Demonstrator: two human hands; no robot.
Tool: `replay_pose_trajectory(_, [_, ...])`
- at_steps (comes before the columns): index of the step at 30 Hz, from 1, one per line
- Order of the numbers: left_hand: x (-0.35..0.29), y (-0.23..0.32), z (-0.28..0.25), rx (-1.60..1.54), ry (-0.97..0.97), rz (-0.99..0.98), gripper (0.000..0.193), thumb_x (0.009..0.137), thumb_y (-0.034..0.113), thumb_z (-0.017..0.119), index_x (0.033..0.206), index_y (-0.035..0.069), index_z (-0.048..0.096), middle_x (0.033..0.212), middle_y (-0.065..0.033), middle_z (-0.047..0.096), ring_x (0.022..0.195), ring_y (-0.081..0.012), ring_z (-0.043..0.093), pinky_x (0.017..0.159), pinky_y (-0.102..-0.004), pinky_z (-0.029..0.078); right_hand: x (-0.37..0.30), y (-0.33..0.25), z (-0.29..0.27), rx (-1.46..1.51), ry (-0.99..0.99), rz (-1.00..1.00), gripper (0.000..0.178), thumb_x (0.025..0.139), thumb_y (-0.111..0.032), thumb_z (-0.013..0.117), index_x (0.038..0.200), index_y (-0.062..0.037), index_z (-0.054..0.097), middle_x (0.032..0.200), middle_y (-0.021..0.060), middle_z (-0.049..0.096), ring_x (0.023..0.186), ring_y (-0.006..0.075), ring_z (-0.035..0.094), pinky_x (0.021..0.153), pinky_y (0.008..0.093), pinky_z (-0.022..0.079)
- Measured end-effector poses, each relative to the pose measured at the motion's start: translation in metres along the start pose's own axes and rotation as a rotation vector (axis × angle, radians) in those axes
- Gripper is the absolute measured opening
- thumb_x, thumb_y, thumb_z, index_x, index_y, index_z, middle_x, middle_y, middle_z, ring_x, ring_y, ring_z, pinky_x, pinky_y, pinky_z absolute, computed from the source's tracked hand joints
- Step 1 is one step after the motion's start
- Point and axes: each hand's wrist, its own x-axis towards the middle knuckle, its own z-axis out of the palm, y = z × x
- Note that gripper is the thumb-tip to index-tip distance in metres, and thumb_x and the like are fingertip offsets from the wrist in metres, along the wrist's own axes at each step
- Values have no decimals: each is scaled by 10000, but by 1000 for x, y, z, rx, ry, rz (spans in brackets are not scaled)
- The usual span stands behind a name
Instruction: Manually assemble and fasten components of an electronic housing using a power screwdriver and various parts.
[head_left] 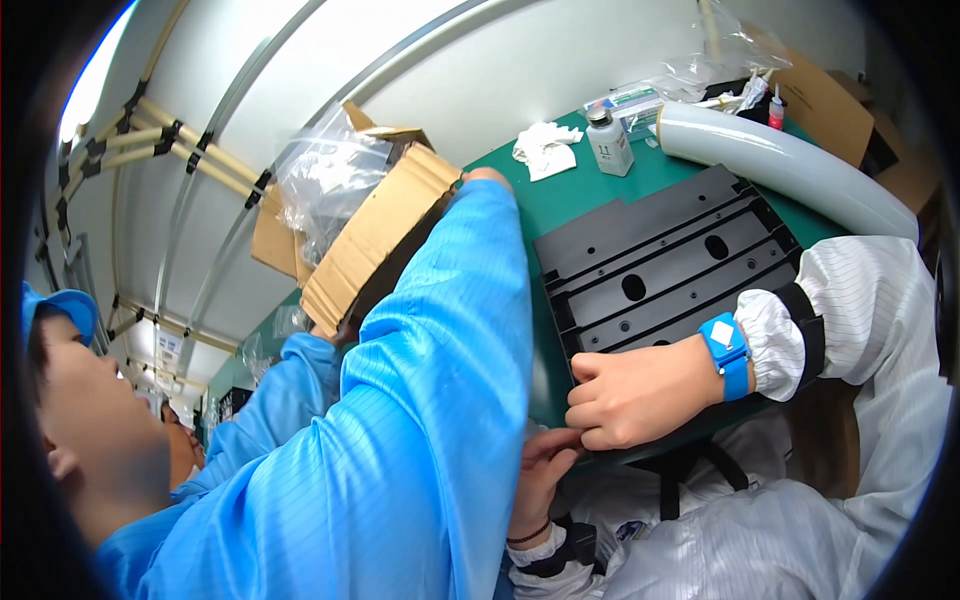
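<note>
My right hand (640,395), with a blue wrist strap (728,350) above it, is closed with its fingers curled at the near left corner of a black panel (670,262). This panel lies on the green table and has ribs, oval cutouts and small holes. Just below, at the table's edge, my left hand (540,480) has its fingers bent together, close to the right fingertips. Whatever lies between the fingers of either hand is hidden. A co-worker's blue sleeve (455,330) crosses in front of part of my left hand.
At my left a co-worker in blue holds a cardboard box (385,230) with clear plastic bags (325,180). Behind the panel are a white cloth (547,150), a white bottle (609,142) and a large pale film roll (780,160). A small red bottle (776,110) stands beyond the roll.
</note>
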Motion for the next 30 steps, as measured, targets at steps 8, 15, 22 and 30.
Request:
replay_pose_trajectory(8, [-1,3,24,-274,225,195,236,906,11,599,1135,-50,600,1058,-148,667,935,-188,647,829,-285,498,-1,-2,3,-22,17,-11,96,796,-151,630,764,-67,661,721,28,577,725,212,583,738,375,357])
replay_pose_trajectory(15, [3,-2,17,542,278,-171,247,984,195,523,1047,-4,654,986,-99,684,752,-153,620,718,-265,476,0,0,15,-53,57,-1,111,789,-161,643,732,-76,685,733,35,617,738,228,613,753,387,367])
replay_pose_trajectory(22, [200,23,-1,1302,48,-240,296,917,286,596,1018,19,675,983,-34,653,868,-118,550,735,-267,429,-14,4,36,-53,61,67,104,793,-168,656,737,-100,709,722,45,635,712,242,618,767,404,368])
replay_pose_trajectory(30, [357,161,-20,2767,-70,-195,651,783,685,575,1081,120,704,1126,-62,679,1056,-221,623,865,-341,481,6,1,24,-90,97,-4,87,790,-178,658,753,-133,723,722,27,636,711,234,617,765,398,363])
